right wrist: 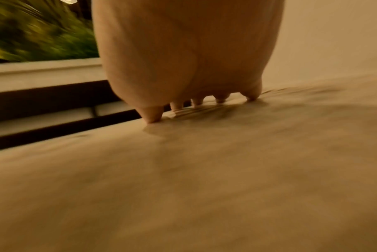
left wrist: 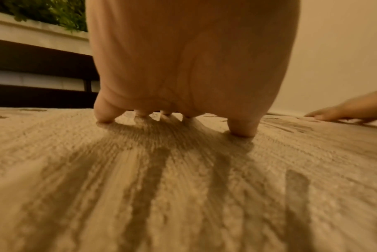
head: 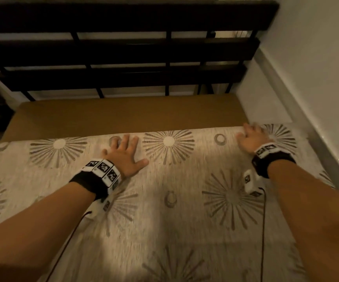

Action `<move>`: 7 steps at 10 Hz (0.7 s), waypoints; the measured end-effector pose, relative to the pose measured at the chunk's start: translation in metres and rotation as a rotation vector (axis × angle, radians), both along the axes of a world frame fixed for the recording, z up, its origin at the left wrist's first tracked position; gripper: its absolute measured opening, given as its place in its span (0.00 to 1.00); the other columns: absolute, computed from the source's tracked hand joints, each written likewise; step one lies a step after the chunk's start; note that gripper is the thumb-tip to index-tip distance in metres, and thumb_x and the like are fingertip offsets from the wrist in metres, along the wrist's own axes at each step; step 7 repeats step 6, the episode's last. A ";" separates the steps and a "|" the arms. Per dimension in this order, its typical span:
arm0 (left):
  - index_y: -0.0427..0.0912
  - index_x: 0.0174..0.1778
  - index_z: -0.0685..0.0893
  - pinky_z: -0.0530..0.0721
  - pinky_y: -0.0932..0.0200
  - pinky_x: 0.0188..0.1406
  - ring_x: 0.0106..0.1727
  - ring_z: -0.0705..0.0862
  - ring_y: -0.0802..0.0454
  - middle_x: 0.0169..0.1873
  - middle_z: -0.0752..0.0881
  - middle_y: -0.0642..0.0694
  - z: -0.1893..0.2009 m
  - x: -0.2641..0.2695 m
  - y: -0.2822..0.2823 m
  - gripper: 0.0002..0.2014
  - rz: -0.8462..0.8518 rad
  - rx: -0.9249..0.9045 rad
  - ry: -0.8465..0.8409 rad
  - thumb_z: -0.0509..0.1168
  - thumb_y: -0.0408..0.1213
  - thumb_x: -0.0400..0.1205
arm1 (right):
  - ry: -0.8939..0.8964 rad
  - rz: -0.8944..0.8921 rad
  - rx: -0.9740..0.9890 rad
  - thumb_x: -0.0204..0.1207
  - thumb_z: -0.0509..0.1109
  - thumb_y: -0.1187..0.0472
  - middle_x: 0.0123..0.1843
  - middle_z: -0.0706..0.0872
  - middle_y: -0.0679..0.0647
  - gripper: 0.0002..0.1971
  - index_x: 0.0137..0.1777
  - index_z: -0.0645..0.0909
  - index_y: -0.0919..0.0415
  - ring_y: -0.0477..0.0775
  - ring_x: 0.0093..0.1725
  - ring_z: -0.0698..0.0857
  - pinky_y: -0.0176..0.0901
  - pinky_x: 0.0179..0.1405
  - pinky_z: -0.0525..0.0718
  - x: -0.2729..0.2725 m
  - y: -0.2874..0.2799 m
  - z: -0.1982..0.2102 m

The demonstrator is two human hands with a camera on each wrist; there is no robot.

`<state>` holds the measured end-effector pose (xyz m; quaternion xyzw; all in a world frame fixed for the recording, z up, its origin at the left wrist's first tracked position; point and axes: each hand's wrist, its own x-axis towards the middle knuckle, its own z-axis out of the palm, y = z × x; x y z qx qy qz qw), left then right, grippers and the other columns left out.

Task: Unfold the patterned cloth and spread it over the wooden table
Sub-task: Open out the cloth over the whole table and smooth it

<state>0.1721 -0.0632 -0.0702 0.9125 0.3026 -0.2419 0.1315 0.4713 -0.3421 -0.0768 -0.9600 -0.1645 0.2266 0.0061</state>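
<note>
The patterned cloth [head: 164, 200], beige with grey sunburst and ring motifs, lies flat over most of the wooden table [head: 123, 115]; a bare wooden strip shows beyond its far edge. My left hand [head: 123, 153] rests palm down on the cloth near that far edge, fingers spread and straight. My right hand [head: 250, 137] presses flat on the cloth at the far right corner, blurred. In the left wrist view the left hand's fingertips [left wrist: 105, 117] touch the cloth [left wrist: 183, 187]. Seen from the right wrist, the fingertips [right wrist: 153, 117] press the cloth [right wrist: 204, 170] at its edge.
A dark slatted bench back [head: 123, 49] stands just beyond the table. A white wall [head: 317, 68] with a ledge runs along the right side, close to the cloth's right edge. Cables trail from both wrist bands across the cloth.
</note>
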 end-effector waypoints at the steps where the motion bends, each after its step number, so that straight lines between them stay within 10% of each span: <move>1: 0.58 0.83 0.35 0.49 0.26 0.78 0.84 0.35 0.38 0.84 0.34 0.49 -0.002 0.002 -0.002 0.46 0.018 -0.002 0.012 0.49 0.74 0.76 | -0.032 -0.283 -0.022 0.80 0.44 0.30 0.88 0.39 0.55 0.39 0.86 0.41 0.48 0.65 0.86 0.43 0.62 0.84 0.43 0.027 -0.069 -0.001; 3: 0.58 0.83 0.34 0.49 0.26 0.78 0.84 0.36 0.38 0.84 0.34 0.49 -0.002 0.002 0.000 0.46 0.017 -0.001 0.019 0.48 0.74 0.76 | -0.069 -0.516 -0.024 0.78 0.47 0.40 0.88 0.45 0.60 0.39 0.86 0.46 0.56 0.70 0.84 0.50 0.68 0.82 0.50 0.023 -0.105 0.001; 7: 0.55 0.84 0.44 0.52 0.26 0.77 0.84 0.42 0.34 0.85 0.41 0.46 0.015 0.004 -0.009 0.45 0.051 -0.003 -0.053 0.56 0.69 0.77 | -0.118 -0.058 0.241 0.85 0.51 0.46 0.88 0.46 0.60 0.31 0.86 0.52 0.54 0.64 0.86 0.48 0.60 0.84 0.50 -0.102 -0.027 0.040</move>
